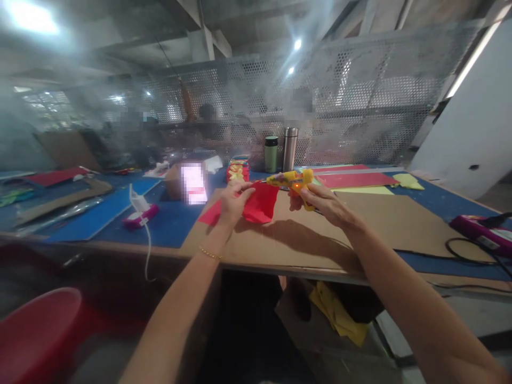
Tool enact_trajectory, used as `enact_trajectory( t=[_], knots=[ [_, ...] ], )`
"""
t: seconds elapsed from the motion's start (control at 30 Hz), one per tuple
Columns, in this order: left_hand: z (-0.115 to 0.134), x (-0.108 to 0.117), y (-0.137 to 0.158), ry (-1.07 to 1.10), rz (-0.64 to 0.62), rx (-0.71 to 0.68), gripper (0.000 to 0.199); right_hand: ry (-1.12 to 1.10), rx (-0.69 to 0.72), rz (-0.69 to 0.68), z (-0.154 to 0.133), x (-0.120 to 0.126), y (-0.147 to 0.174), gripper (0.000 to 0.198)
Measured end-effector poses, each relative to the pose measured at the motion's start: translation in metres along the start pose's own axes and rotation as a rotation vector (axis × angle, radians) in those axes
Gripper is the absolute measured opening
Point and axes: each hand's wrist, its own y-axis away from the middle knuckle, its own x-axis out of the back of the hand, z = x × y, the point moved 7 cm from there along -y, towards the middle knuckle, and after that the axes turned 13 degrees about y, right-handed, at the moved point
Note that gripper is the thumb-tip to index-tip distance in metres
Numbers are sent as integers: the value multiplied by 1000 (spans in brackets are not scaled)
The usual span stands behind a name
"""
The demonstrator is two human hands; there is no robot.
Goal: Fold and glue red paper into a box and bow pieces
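Note:
My left hand (236,198) pinches the upper edge of a red sheet (261,205), which looks like paper or felt and is folded into a curved shape. In my right hand (320,200) is a yellow hot glue gun (296,178) with a small orange light on its side. Its nozzle points left and lies at the top edge of the red sheet, close to my left fingertips; whether it touches cannot be made out. Both hands are above a brown cardboard sheet (288,248) on the table. A flat red piece (210,213) lies beside my left wrist.
A green bottle (271,154) and a steel flask (290,150) stand at the back. Left are a lit phone (193,184) against a box and a purple power strip (140,216) with a white cable. Right are red sheets (364,180) and another purple strip (480,232) with black cable.

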Motion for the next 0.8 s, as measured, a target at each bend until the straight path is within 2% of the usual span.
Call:
enact_trajectory(
  t=[0.4, 0.63, 0.8],
  knots=[
    [7, -4, 2, -22, -59, -26, 9, 85, -1, -48, -3, 0, 3, 64],
    [8, -4, 3, -49, -70, -55, 1, 378, 60, -30, -12, 2, 7, 70],
    [6, -5, 3, -57, -74, -44, 2, 565, 42, -16, -1, 3, 10, 68]
  ],
)
